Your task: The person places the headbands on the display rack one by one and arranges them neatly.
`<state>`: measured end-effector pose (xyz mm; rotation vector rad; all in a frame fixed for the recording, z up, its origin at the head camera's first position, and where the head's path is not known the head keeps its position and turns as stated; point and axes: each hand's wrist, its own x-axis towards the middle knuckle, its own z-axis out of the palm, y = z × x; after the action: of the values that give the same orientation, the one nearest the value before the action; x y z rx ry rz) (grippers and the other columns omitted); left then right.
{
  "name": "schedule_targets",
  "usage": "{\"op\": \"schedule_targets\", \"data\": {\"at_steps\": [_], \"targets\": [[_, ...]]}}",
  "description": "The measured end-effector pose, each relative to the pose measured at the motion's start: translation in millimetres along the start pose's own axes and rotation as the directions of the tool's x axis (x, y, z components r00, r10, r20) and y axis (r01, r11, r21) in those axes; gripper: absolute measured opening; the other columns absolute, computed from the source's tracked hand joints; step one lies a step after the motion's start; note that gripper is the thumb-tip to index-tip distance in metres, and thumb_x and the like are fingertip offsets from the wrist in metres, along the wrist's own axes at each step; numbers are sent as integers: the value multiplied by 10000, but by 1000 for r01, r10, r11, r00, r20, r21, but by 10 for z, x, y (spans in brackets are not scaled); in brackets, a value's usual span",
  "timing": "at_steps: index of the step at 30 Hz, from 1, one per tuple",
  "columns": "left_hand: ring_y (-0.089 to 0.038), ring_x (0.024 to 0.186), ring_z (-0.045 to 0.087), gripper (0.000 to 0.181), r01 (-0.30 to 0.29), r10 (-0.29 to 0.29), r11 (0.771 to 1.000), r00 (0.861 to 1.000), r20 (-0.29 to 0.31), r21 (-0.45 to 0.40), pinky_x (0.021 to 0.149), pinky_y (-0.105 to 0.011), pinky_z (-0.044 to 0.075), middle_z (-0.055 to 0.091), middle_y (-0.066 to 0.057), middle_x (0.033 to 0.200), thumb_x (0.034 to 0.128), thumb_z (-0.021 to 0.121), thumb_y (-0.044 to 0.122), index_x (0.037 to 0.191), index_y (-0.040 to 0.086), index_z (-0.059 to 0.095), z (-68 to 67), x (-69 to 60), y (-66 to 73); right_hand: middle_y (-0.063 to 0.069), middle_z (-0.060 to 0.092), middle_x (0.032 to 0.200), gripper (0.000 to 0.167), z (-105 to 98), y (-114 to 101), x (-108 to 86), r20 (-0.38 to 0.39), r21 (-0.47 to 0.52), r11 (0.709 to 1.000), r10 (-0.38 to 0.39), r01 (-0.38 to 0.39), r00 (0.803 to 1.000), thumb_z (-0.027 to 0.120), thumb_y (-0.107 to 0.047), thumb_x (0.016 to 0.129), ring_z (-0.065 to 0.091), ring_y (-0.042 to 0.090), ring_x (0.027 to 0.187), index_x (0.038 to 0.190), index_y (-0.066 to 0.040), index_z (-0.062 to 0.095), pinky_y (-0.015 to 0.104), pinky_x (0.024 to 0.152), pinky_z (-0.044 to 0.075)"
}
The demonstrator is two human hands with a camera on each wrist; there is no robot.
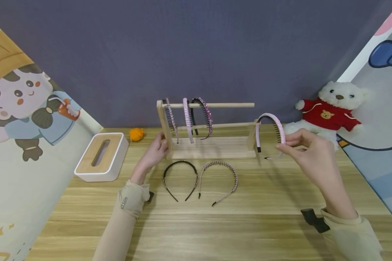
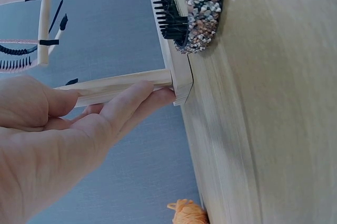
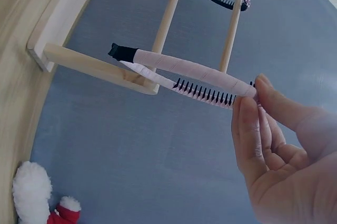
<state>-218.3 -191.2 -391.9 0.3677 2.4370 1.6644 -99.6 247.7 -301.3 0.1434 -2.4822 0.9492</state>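
Observation:
My right hand [image 1: 313, 156] pinches a pink wrapped headband [image 1: 281, 131] with black comb teeth, just off the right end of a wooden rack [image 1: 212, 148]. In the right wrist view, the headband [image 3: 195, 71] hangs between thumb and fingertips, its black-tipped end pointing at the rack. My left hand [image 1: 154, 150] grips the rack's left upright, thumb on one side and fingers on the other. Toward the left of the upper rod hang a beaded headband [image 1: 171, 117], a pink one [image 1: 186, 117] and a sparkly dark pink one [image 1: 209, 117].
On the table in front of the rack lie a black headband [image 1: 196, 174] and a pink beaded one [image 1: 236, 177]. A tissue box [image 1: 85, 159] and an orange yarn ball [image 1: 137, 134] stand left. A white teddy bear [image 1: 328, 114] in red sits at the back right.

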Motion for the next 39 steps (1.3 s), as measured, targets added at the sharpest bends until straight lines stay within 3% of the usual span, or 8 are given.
{"op": "schedule_targets", "data": {"at_steps": [14,24,39], "targets": [[-515,1499,354,473,3,-3,999,1000,13,-35,1239,-539,360,319,-405,1574,1175,296,56,1597,-124,181,5,9,-7,161,783,980,261,14,-109,83,-32,20,997,81,-81,996,929,-136,869,575,-183,789,1044,-28,768,40,637,474],[-502,1507,347,485,6,-6,999,1000,14,-36,1248,-534,348,304,-393,1593,1175,294,54,1613,-113,168,3,1,-5,189,777,957,246,68,-142,165,-62,76,997,21,-16,998,924,-84,864,598,-124,768,1025,14,766,46,616,481],[-504,1513,339,494,9,-8,999,1000,16,-44,1248,-527,349,289,-383,1611,1176,287,61,1624,-107,162,-3,7,-11,187,783,933,259,109,-256,304,-80,63,998,4,1,997,924,-127,876,580,-133,787,1027,13,766,131,580,429]]}}
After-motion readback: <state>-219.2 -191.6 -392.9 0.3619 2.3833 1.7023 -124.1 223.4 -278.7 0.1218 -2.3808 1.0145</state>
